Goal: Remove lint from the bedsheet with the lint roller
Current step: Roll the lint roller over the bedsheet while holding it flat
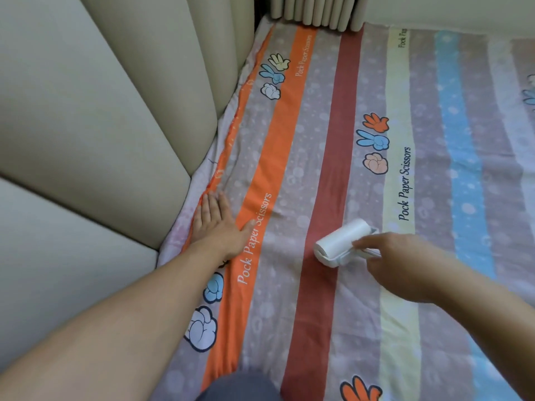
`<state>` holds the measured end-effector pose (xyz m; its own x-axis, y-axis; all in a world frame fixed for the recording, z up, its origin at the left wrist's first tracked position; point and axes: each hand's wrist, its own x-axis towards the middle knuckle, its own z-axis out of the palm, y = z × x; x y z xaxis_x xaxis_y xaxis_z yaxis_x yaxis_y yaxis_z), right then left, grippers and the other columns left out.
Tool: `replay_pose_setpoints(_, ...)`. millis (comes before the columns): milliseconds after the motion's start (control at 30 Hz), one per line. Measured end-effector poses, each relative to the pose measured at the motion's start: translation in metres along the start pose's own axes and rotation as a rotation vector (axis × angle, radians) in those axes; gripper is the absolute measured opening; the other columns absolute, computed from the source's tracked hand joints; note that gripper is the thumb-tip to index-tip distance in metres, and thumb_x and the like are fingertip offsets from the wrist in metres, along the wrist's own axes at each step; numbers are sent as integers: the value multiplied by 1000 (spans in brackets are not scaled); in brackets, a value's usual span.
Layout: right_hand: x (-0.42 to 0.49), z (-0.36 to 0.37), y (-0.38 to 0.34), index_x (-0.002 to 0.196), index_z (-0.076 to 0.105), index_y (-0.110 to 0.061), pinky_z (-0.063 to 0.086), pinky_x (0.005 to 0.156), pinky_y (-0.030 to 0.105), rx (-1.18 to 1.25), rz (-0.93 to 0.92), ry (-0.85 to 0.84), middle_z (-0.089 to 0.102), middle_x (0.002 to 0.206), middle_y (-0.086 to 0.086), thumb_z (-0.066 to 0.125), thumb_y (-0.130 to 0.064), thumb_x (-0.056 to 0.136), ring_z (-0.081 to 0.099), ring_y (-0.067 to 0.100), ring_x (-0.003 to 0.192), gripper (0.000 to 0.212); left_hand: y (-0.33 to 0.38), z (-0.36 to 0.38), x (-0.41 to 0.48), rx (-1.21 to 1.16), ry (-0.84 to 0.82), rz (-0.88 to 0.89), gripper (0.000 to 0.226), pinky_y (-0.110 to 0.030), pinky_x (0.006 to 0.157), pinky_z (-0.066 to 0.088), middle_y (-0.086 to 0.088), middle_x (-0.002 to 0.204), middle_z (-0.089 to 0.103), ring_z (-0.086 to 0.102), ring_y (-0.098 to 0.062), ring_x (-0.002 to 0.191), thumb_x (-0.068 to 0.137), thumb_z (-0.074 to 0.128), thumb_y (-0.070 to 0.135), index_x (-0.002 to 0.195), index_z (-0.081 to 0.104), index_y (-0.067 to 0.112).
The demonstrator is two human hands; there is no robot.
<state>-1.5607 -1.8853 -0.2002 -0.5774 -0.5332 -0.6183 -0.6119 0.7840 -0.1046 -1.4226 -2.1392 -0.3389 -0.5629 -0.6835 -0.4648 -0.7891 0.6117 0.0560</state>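
A striped bedsheet (324,140) with cartoon hand prints and "Pock Paper Scissors" lettering covers the bed. A white lint roller (340,241) lies with its drum on the sheet, at the edge of the dark red stripe. My right hand (402,264) grips the roller's white handle from the right, with the forefinger stretched along it toward the drum. My left hand (220,224) lies flat on the sheet near its left edge, fingers straight, pressing the fabric down beside the orange stripe.
A beige padded headboard or wall panel (95,125) runs along the left of the bed. More beige padded ribs (315,10) stand at the far end. A grey-clad knee (240,386) shows at the bottom edge.
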Motion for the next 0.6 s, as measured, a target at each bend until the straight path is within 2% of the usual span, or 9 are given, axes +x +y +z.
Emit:
replay_pose_setpoints(133, 35, -24, -47, 138, 46, -40, 47, 74, 31, 149, -121, 212, 60, 124, 3, 41, -19, 94, 54, 22, 89, 49, -10, 5, -3, -7, 25, 14, 103, -40, 123, -17, -16, 164, -26, -26, -24, 152, 94, 21, 76, 156, -23, 6)
replay_pose_setpoints(233, 96, -27, -95, 142, 45, -31, 44, 74, 30, 255, -185, 264, 60, 126, 6, 41, -14, 94, 56, 25, 92, 51, -15, 9, -1, -28, 28, 16, 102, -39, 122, -19, -16, 163, -28, -29, -24, 151, 95, 22, 75, 156, -24, 7)
replay_pose_setpoints(400, 174, -33, -163, 138, 47, -14, 45, 96, 37, 407, -177, 331, 55, 135, 15, 44, -11, 93, 53, 35, 120, 45, -14, 21, 7, -36, 72, 4, 100, -40, 120, -21, -17, 164, -28, -29, -25, 151, 94, 20, 75, 156, -23, 8)
replay_pose_setpoints(467, 184, -32, -173, 138, 45, -11, 45, 96, 37, 379, -176, 317, 55, 133, 17, 44, -11, 94, 53, 36, 120, 45, -14, 23, 8, -40, 70, 14, 99, -39, 118, -24, -17, 163, -29, -31, -25, 150, 94, 18, 75, 155, -24, 9)
replay_pose_setpoints(600, 176, -15, -161, 139, 44, -12, 45, 84, 36, 232, -198, 281, 59, 126, 18, 42, -11, 93, 56, 37, 113, 46, -14, 20, 10, -44, 16, -4, 100, -41, 119, -25, -16, 162, -32, -33, -24, 149, 93, 17, 77, 156, -24, 10)
